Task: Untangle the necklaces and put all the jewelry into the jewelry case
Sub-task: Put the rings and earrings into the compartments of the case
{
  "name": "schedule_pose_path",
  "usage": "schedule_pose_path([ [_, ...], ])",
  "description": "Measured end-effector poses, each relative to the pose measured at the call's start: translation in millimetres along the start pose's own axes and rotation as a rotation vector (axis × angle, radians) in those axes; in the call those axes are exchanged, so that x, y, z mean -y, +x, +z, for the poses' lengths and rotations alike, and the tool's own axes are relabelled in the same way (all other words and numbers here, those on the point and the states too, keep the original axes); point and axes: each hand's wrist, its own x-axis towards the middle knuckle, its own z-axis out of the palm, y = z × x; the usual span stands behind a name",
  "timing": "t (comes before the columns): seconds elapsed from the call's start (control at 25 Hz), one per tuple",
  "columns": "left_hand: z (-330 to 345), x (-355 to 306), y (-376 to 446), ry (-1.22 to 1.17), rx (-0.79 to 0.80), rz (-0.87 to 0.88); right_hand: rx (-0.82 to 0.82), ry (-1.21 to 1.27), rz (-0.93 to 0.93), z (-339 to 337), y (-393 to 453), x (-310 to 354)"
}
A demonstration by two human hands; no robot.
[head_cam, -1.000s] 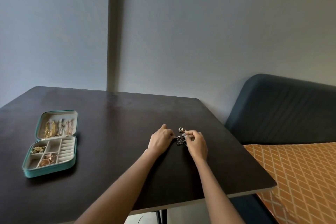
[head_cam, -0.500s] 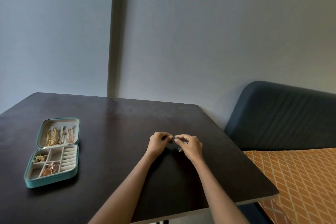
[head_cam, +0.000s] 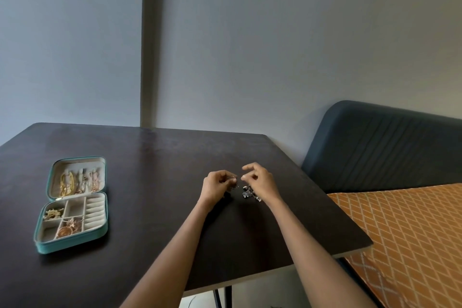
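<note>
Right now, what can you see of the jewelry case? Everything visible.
The jewelry case has a teal shell and cream lining and lies fully open, flat on the dark table, near its left side. Gold-coloured chains hang in the lid half; the base has small compartments and ring rolls, some holding gold-coloured pieces. Neither hand touches it.

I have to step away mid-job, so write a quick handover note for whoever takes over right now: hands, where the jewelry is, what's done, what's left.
Left hand: fingers curled, pinching a small part of the silver necklace tangle at its fingertips.
Right hand: thumb and finger pinched close above the silver necklace tangle; whether it grips a chain is too fine to tell.
The tangle lies on the dark table between the hands.
Jewelry case: open, far to the left, lid laid back.
Done: gold pieces already sit in the lid and two lower compartments.
Left: finish separating the silver chains, then carry them across into the case.
</note>
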Motion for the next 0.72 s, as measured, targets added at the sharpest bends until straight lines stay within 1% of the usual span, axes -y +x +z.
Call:
schedule_pose_path([
  [0.08,-0.2,0.0,1.0,-0.050,-0.053,-0.017,-0.117,-0.022,0.090,-12.3,-2.9,-8.2],
  [0.12,-0.6,0.6,1.7,-0.073,-0.067,-0.018,-0.140,-0.087,0.123,-18.4,-5.9,-13.3],
  [0.2,-0.7,1.0,2.2,-0.090,-0.059,-0.014,-0.108,-0.236,0.140,-27.2,-11.9,-21.5],
  [0.28,0.5,2.3,2.5,-0.100,-0.045,-0.018,-0.046,-0.325,0.116,-27.3,-14.1,-27.4],
  [0.4,0.9,4.2,3.9,-0.112,-0.044,-0.015,-0.012,-0.403,0.079,-19.4,-9.5,-30.7],
  [0.52,1.3,4.8,4.7,-0.100,-0.035,-0.016,-0.010,-0.458,0.083,-14.8,-2.7,-31.4],
  [0.6,1.7,5.1,4.9,-0.110,-0.031,-0.020,-0.019,-0.458,0.101,-12.6,0.6,-32.2],
  [0.72,1.4,6.6,6.4,-0.132,-0.032,-0.020,-0.027,-0.325,0.100,-10.1,7.4,-34.0],
])
